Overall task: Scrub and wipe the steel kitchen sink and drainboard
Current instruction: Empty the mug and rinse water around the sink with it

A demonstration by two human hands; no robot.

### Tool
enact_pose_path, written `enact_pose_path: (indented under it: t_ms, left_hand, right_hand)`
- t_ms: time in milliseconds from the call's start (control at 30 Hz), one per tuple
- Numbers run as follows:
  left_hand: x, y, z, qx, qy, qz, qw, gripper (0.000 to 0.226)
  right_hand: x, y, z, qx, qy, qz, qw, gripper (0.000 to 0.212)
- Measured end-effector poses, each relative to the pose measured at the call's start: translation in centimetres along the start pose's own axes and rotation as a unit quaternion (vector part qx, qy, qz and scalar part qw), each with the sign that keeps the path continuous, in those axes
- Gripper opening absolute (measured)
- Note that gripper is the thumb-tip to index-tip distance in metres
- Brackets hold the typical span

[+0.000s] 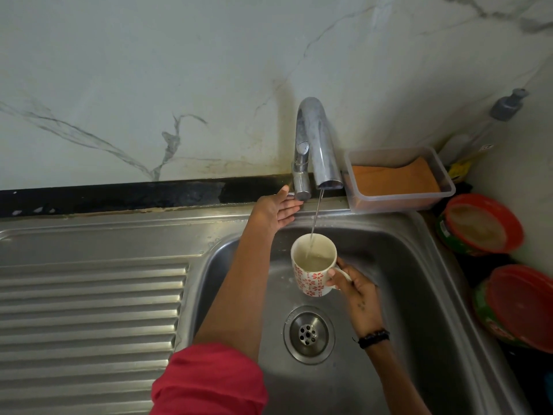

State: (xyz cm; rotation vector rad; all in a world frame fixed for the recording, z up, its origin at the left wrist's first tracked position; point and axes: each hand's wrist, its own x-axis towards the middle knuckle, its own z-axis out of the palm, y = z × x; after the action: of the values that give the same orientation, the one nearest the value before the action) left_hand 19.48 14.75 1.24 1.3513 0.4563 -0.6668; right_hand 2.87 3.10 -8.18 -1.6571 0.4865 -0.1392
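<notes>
The steel sink fills the lower right, its drain in the middle of the basin. The ribbed drainboard lies to its left. My right hand holds a white mug with red flowers by its handle, above the basin. A thin stream of water falls from the chrome tap into the mug, which is partly filled. My left hand reaches to the base of the tap, fingers stretched flat and touching its lever.
A clear plastic box with an orange sponge stands on the sink's back rim, right of the tap. Two red-lidded tubs sit along the right edge. A pump bottle stands in the corner. A marble wall rises behind.
</notes>
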Motion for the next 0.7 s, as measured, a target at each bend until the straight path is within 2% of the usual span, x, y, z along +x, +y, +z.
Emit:
enact_pose_path:
  t_ms: [67,367,467,533,600,700]
  left_hand:
    - [0.0,-0.1,0.0,0.001,0.002,0.002,1.0,0.036]
    - [0.2,-0.1,-0.1,0.011,0.008,0.016,1.0,0.04]
    - [0.1,-0.1,0.3,0.039,0.032,0.045,0.998,0.036]
    - [0.4,-0.3,0.7,0.069,0.062,0.102,0.99,0.025]
    - [0.3,-0.3,0.8,0.2,0.118,0.19,0.954,0.028]
    - [-1.1,0.0,2.0,0.414,0.188,0.285,0.843,0.029]
  right_hand:
    - [0.1,-0.2,-0.1,-0.002,0.005,0.0,1.0,0.036]
    - [0.2,-1.1,0.1,0.003,0.013,-0.017,1.0,0.036]
    - [0.0,-1.0,0.2,-0.003,0.008,-0.012,1.0,0.049]
    - [0.0,-0.8,0.3,-0.008,0.004,-0.011,1.0,0.063]
    - [-0.1,-0.7,0.4,-0.008,0.003,-0.006,1.0,0.073]
    - [-0.1,-0.7,0.4,-0.008,0.007,-0.007,1.0,0.072]
